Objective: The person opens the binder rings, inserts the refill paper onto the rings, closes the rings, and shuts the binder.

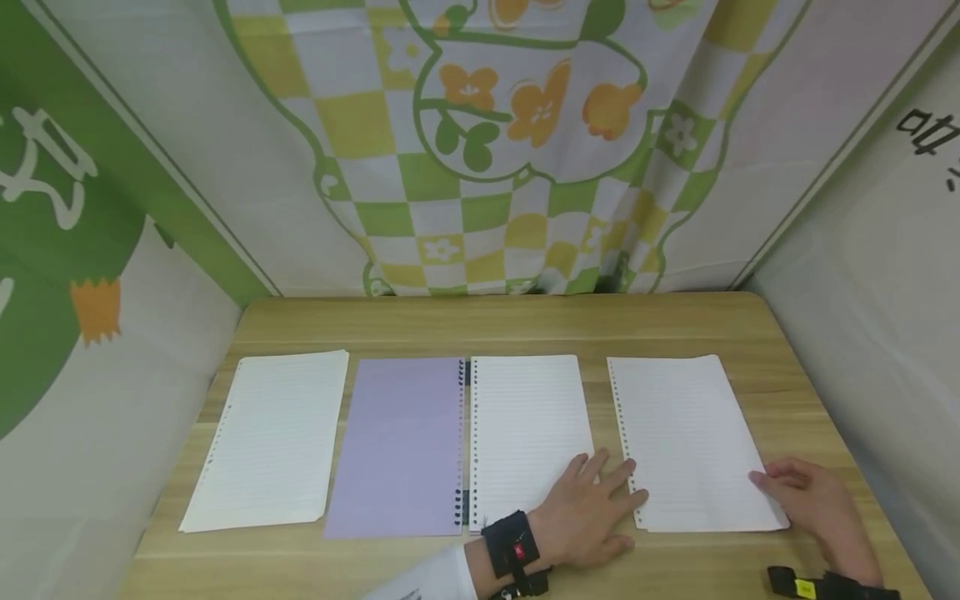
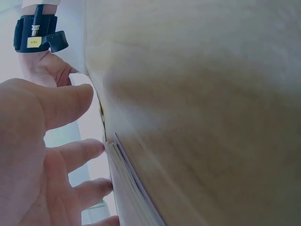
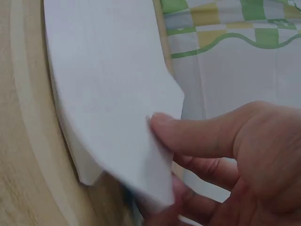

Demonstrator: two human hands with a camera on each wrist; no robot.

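An opened loose-leaf notebook shows its purple cover (image 1: 397, 450) on the left and a stack of lined pages (image 1: 525, 417) on the right, with black binder rings (image 1: 460, 504) between them. My left hand (image 1: 585, 512) lies with spread fingers across the gap beside those pages, its fingertips at the punched edge of a loose stack of lined paper (image 1: 686, 442). On that stack's right side, my right hand (image 1: 813, 500) pinches the lower right edge of the paper. In the right wrist view the thumb (image 3: 188, 134) presses on top of the bent-up paper (image 3: 113, 94), other fingers beneath.
Another stack of punched lined paper (image 1: 266, 442) lies at the left of the wooden table (image 1: 525, 321). A patterned curtain (image 1: 517, 167) hangs behind the table's back edge, and light fabric walls (image 1: 870, 333) stand close on both sides.
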